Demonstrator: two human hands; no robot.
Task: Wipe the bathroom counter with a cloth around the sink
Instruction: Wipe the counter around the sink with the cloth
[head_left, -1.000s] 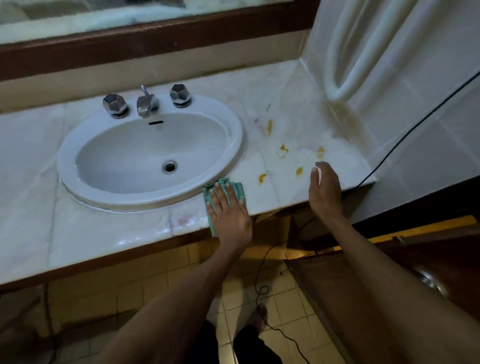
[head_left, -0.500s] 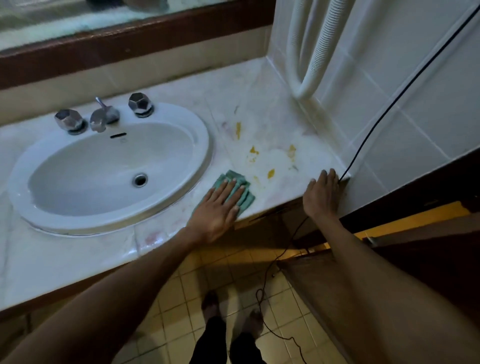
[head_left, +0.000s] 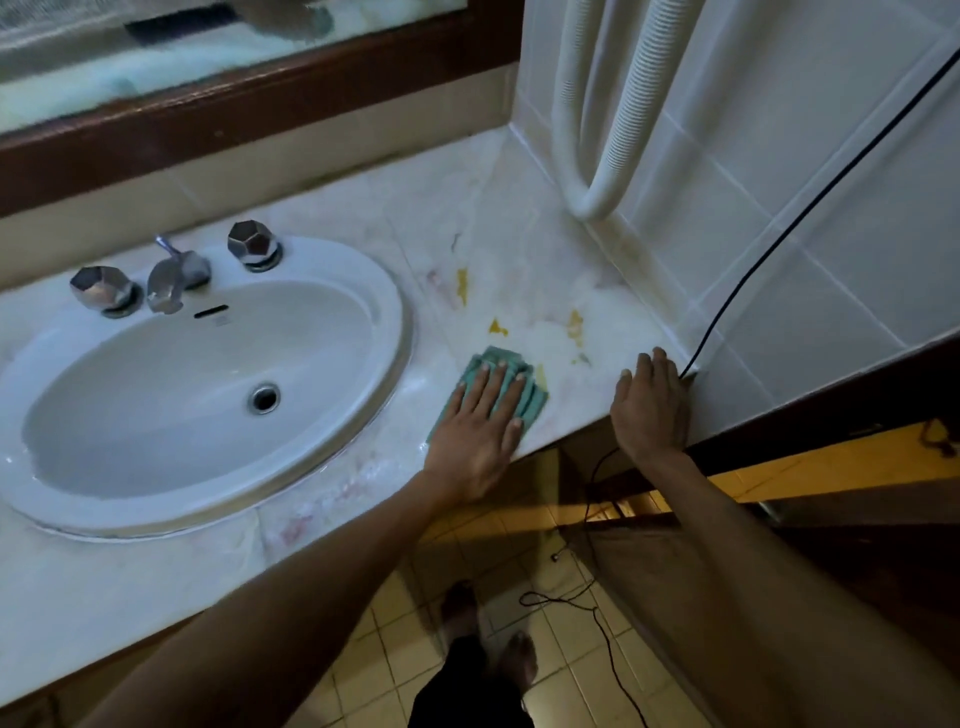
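A pale marble counter (head_left: 519, 249) holds an oval white sink (head_left: 395, 312) on the left. My left hand (head_left: 478, 431) presses flat, fingers spread, on a folded teal cloth (head_left: 501, 361) just right of the sink rim, near the counter's front edge. Yellow stains (head_left: 574, 322) dot the marble beyond the cloth and to its right, and one touches the cloth's right edge. My right hand (head_left: 652, 405) rests flat on the counter's front right corner, holding nothing.
Two chrome knobs and a tap (head_left: 174, 278) stand behind the basin. A white corrugated hose (head_left: 597, 156) hangs on the tiled right wall. A black cable (head_left: 810, 208) runs down that wall past my right hand to the yellow tiled floor (head_left: 395, 649).
My left hand has slid the cloth to the right and away from the counter's front edge, toward the yellow stains. My right hand has shifted to the corner by the wall.
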